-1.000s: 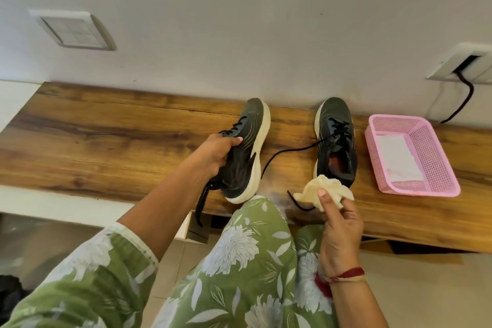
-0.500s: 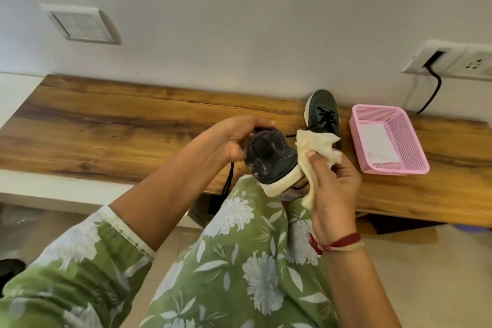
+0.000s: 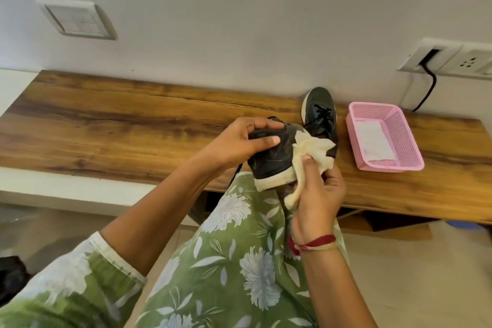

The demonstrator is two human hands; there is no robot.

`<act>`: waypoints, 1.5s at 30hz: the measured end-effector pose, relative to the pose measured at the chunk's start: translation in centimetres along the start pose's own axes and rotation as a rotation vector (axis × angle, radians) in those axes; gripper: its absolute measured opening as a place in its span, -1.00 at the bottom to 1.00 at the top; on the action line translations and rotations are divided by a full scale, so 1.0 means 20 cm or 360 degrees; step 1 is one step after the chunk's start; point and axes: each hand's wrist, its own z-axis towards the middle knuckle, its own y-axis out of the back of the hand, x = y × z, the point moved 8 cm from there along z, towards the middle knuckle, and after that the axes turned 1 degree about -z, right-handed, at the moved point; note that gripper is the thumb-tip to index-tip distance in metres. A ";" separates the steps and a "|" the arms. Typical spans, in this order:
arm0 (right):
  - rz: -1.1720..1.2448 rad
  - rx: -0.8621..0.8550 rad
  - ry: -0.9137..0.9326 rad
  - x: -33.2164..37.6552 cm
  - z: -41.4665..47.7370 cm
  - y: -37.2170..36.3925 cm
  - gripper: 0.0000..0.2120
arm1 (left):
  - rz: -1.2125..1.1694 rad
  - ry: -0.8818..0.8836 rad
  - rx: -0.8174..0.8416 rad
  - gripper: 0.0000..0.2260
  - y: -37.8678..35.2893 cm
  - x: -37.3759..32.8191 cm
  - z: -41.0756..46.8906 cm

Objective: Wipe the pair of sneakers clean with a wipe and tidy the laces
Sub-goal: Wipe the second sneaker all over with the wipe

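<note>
Black sneaker (image 3: 269, 160) held, cream wipe (image 3: 312, 151) against it

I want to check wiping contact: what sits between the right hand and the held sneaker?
The cream wipe, held in the right hand against the dark sneaker that the left hand grips. The head view shows it.

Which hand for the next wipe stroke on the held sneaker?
Right. The right hand pinches the crumpled cream wipe against the dark white-soled sneaker; the left hand grips and steadies it.
</note>
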 end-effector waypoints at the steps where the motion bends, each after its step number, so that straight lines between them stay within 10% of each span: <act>1: -0.0007 0.0000 0.0009 0.01 0.00 0.00 -0.81 | -0.0031 -0.0020 -0.0028 -0.74 0.00 0.02 0.00; 12: -0.0261 0.0215 -0.0291 -0.04 0.09 0.07 -0.79 | -0.0200 0.0019 -0.0202 -0.91 -0.06 0.26 -0.07; 21: -0.0921 0.0566 0.0092 0.05 0.13 -0.02 -0.75 | -0.0393 -0.0143 -0.0462 -0.43 -0.05 0.32 -0.20; 28: -0.1755 0.0738 0.0974 0.14 0.03 -0.13 -0.76 | -0.0634 -0.0126 -0.0374 -0.90 -0.22 0.39 -0.24; 41: -0.1808 0.1335 0.1298 0.03 -0.20 0.00 -0.62 | -0.0501 -0.0124 -0.0510 -0.76 -0.20 0.41 -0.26; 45: -0.1168 0.0982 0.0534 0.10 -0.03 0.07 -0.68 | -0.0508 -0.0076 -0.0489 -0.73 -0.21 0.43 -0.25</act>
